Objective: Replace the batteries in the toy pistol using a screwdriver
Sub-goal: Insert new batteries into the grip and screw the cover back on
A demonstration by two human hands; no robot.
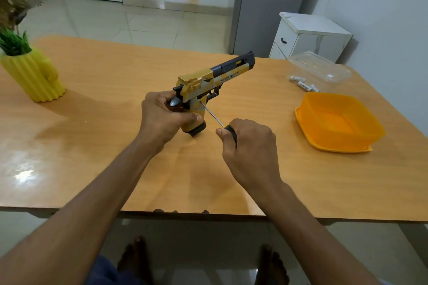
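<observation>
Plastic, rigid and probably light, the toy pistol (208, 87) stands butt-down on the table (104, 146) at frame centre; hold it at the grip. Left hand (162, 118) curls around the grip's rear. Right hand (250, 146) clenches the screwdriver (212, 114) handle, tip at the grip's top.

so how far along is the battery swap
Early. Done: nothing visible beyond setup. In hand: the left hand grips the pistol upright on the table while the right hand holds the screwdriver, tip at the grip. Left: opening it and swapping in batteries lying by the clear tub.
</observation>
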